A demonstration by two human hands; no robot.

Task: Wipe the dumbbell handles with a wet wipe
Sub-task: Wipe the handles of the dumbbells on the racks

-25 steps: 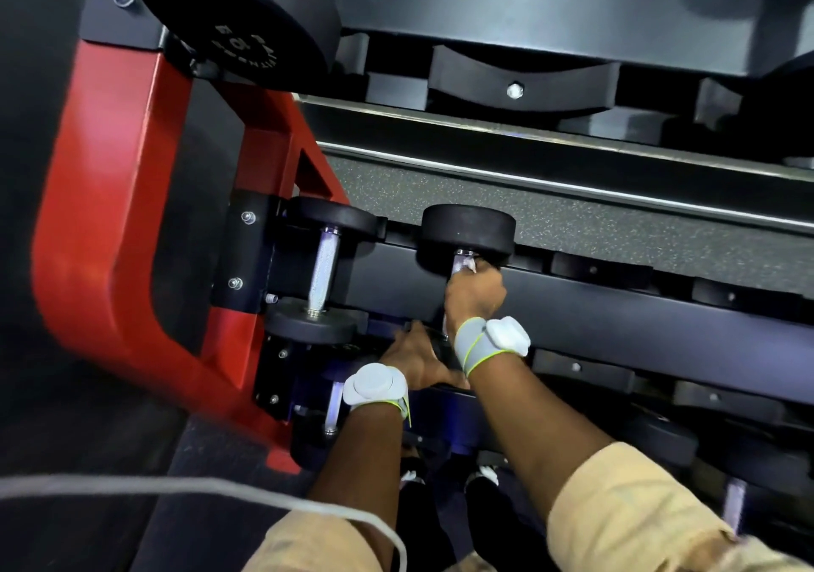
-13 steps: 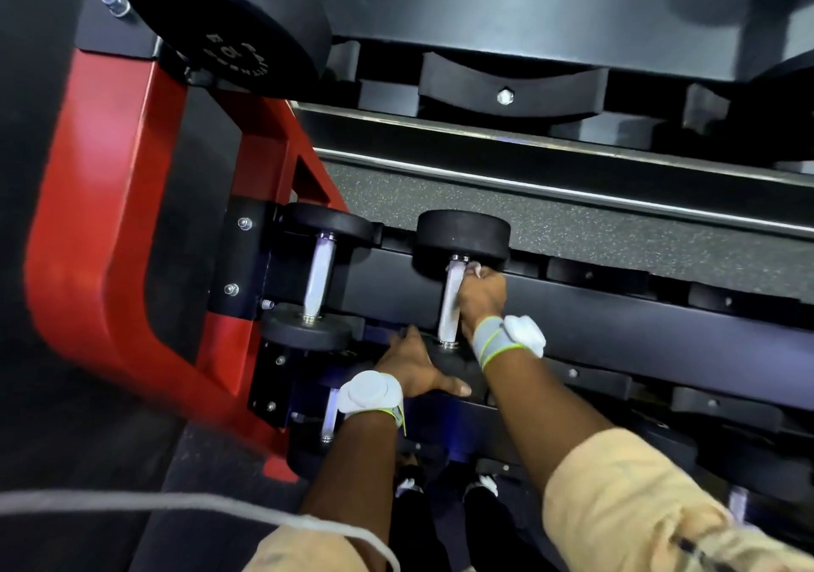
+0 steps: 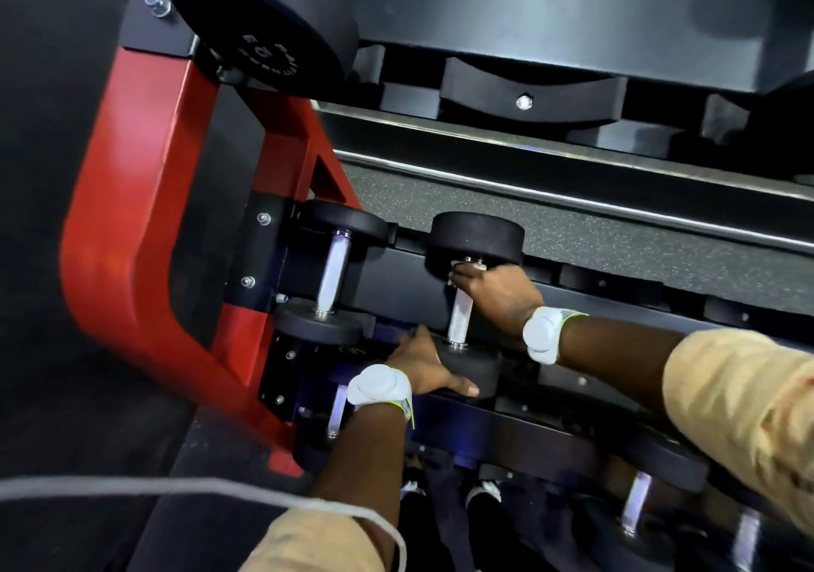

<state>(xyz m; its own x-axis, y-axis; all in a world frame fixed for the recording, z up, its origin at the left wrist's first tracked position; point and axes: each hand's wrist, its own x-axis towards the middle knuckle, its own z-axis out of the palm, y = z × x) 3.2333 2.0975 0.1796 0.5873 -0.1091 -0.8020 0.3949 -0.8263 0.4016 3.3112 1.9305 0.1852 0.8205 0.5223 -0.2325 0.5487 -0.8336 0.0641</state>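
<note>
The red rack fills the left of the frame, and the dumbbell I work on lies in its cradle at the centre, just right of a neighbour dumbbell. I judge it heavy and fully stiff. Its two black heads look rubbery and dull, so they should not slip, and the weight should keep it seated while I rub. The far head points to the upper part of the frame. The near head is under my left hand, which rests on it with the fingers flat and holds nothing. The metal handle between the heads is thin, hard and probably smooth when wet. My right hand is curled around its upper end, which is the right place to grip. The wet wipe is hidden inside this grip, so I cannot see it clearly.
</note>
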